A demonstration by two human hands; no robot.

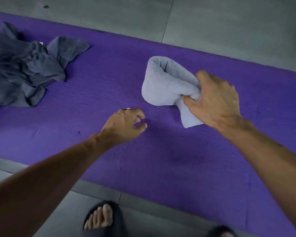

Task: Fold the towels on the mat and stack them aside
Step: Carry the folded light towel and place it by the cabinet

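Note:
A purple mat [161,159] runs across the grey floor. On it, right of centre, lies a light grey towel [164,82], folded into a thick bundle. My right hand [215,100] grips the bundle's near end, fingers curled round the cloth. My left hand [126,124] hovers over bare mat to the left of the towel, fingers loosely curled and holding nothing. A heap of dark grey towels [22,71] lies crumpled at the mat's left end.
Grey tiled floor [229,23] surrounds the mat on the far and near sides. My foot in a black sandal [101,218] stands on the floor by the mat's near edge; a second sandal [220,231] shows at the bottom right.

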